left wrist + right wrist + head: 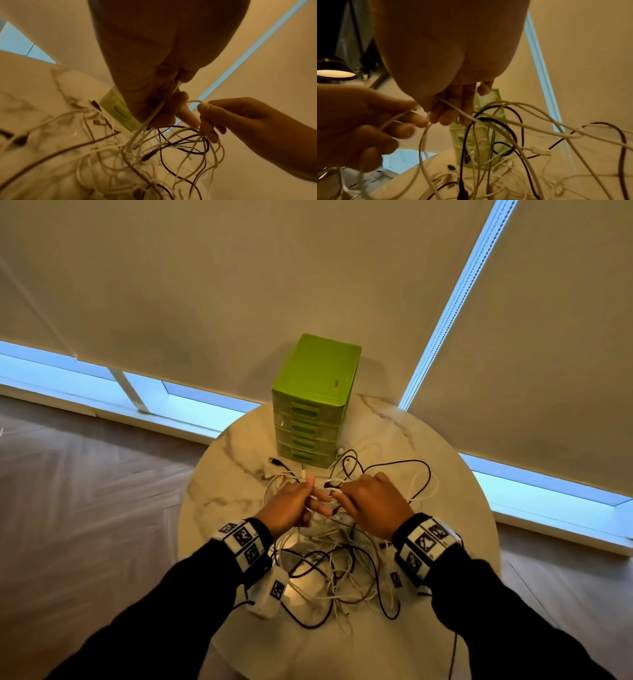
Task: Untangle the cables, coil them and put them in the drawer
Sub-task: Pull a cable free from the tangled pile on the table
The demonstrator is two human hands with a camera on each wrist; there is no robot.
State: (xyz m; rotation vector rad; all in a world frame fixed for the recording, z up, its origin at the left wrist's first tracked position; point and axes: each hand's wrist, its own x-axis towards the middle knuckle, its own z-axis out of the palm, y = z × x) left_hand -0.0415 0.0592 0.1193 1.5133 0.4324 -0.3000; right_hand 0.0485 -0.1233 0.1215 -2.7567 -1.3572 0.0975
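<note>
A tangle of white and dark cables (329, 563) lies spread over the round marble table (219, 508), in front of a green drawer unit (318, 402) whose drawers are all closed. My left hand (291, 505) is raised over the pile and pinches a white cable (154, 112) between thumb and fingers. My right hand (370, 505), close beside it, grips a white cable (453, 106) that runs down into the tangle. Both hands hold part of the knot lifted above the table. Loops of dark cable (501, 121) hang from the strands I hold.
The table stands against roller blinds and a low window (191, 405). Loose plugs lie beside the drawer unit at the left (274, 462). A cable trails over the table's near right edge (454, 655). A lit lamp (335, 73) stands off to the left.
</note>
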